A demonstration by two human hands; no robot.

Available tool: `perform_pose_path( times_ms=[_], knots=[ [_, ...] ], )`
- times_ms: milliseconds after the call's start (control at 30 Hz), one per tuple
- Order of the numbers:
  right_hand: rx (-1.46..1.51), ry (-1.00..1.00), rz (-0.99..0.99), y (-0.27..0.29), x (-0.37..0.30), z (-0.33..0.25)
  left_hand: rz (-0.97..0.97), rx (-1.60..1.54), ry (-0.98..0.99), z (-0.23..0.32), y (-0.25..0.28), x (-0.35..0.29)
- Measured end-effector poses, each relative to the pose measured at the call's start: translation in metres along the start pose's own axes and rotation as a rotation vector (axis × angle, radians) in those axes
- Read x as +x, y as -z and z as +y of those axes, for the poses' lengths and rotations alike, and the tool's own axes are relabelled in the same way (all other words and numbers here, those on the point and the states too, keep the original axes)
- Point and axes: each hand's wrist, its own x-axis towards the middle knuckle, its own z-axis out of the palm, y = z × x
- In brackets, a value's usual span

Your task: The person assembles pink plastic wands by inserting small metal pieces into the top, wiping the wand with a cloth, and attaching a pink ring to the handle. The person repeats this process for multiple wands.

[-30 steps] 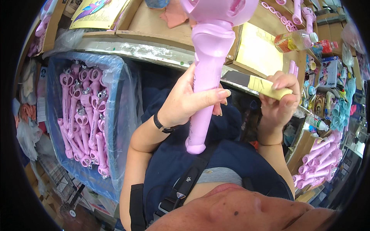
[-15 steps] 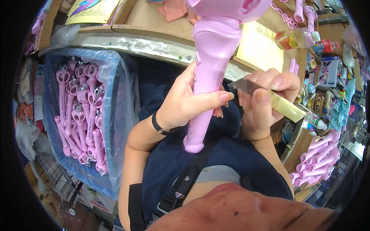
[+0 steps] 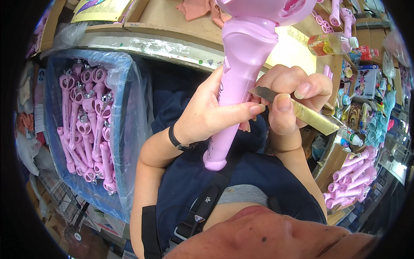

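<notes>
A pink plastic toy wand (image 3: 246,49) stands tilted in front of me, its wide head cut off by the upper edge of the picture. My left hand (image 3: 213,108) is closed round its handle, the thumb lying across the front. Dark lettering runs down the handle. In my right hand (image 3: 293,93) is a flat blade (image 3: 265,93) with yellowish wrapping (image 3: 315,118) round its grip end, pinched between thumb and fingers. The blade's tip points left and lies at the right side of the handle; whether it touches cannot be made out.
At the left stands a blue crate (image 3: 125,129) lined with clear plastic, holding several pink wands (image 3: 88,125). More pink handles (image 3: 351,179) lie in a carton at the right. A cardboard-edged bench (image 3: 172,32) carries a plastic bottle (image 3: 330,45), orange cloth (image 3: 196,9) and yellow paper (image 3: 291,49).
The wand's upper part has shifted slightly right. My right hand has brought the blade left, closer to the handle. My left hand keeps its grip.
</notes>
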Motion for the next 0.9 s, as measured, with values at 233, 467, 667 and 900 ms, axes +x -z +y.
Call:
perform_pose_path(
  times_ms=[233, 467, 667, 900],
  knots=[
    [0.036, 0.005, -0.011, -0.0012, 0.0023, 0.0014, 0.005, -0.001, 0.004, 0.0006, -0.0001, -0.0005],
    [0.058, -0.047, 0.023, -0.0032, 0.0018, -0.0001, 0.002, 0.001, -0.004, -0.0010, 0.0006, -0.0001],
    [0.038, -0.051, 0.022, -0.0019, 0.0020, 0.0003, -0.010, 0.011, -0.012, -0.0030, 0.0019, 0.0011],
    [0.058, -0.066, 0.030, -0.0022, 0.0013, 0.0000, -0.008, -0.013, 0.024, -0.0043, 0.0025, 0.0018]
  ],
)
